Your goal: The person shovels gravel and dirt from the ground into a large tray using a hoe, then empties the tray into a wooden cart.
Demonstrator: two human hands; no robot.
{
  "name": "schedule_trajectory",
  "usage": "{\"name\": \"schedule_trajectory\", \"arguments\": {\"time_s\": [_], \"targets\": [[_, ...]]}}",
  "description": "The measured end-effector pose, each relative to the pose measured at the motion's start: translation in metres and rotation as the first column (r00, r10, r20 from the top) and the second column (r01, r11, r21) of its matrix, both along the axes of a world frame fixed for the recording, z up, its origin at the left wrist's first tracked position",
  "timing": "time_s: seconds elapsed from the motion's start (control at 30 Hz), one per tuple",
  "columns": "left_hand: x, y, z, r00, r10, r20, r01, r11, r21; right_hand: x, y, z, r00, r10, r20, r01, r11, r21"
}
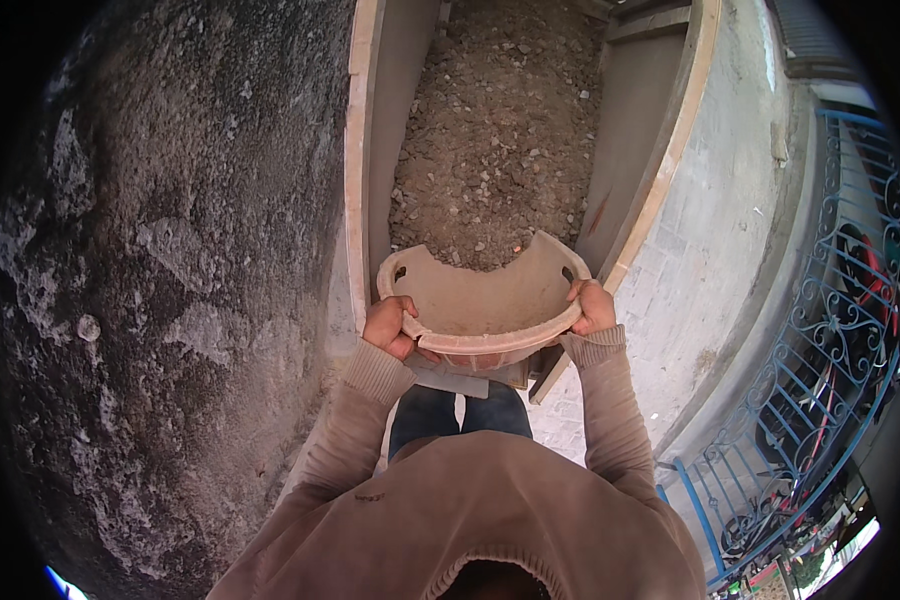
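With each hand clamped on an opposite rim, left hand (pixel 390 325) and right hand (pixel 592 308) tip the dusty pink plastic pan (pixel 485 305) forward over the rubble-filled trough (pixel 500 130), so it hangs level and balanced.

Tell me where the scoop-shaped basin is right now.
In the head view, the dusty pink basin sits centre frame, gripped at its rim by the left hand and right hand, over the near end of the rubble-filled trough.

both sleeved forearms rise from the lower edge to frame centre; left hand (pixel 391 325) and right hand (pixel 593 306) curl closed, gripping.
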State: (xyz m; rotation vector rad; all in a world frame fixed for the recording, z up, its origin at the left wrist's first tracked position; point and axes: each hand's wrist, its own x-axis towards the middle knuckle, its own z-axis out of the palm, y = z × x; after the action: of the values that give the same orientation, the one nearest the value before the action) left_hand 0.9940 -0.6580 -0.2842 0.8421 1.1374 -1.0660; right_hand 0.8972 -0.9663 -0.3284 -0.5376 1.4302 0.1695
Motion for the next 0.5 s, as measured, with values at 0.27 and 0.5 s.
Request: {"name": "schedule_trajectory", "arguments": {"time_s": [0.27,0.5], "targets": [[0.026,-0.024,-0.032,0.997,-0.062,0.036,0.064,0.995,-0.075,0.039,-0.059,-0.018,0.994,0.081,0.076,-0.061,0.969,-0.239],[0.094,-0.058,-0.001,0.853,-0.054,0.519,0.035,0.998,0.047,0.073,-0.043,0.014,0.928,0.031,0.371,0.093,0.945,-0.313]]}}
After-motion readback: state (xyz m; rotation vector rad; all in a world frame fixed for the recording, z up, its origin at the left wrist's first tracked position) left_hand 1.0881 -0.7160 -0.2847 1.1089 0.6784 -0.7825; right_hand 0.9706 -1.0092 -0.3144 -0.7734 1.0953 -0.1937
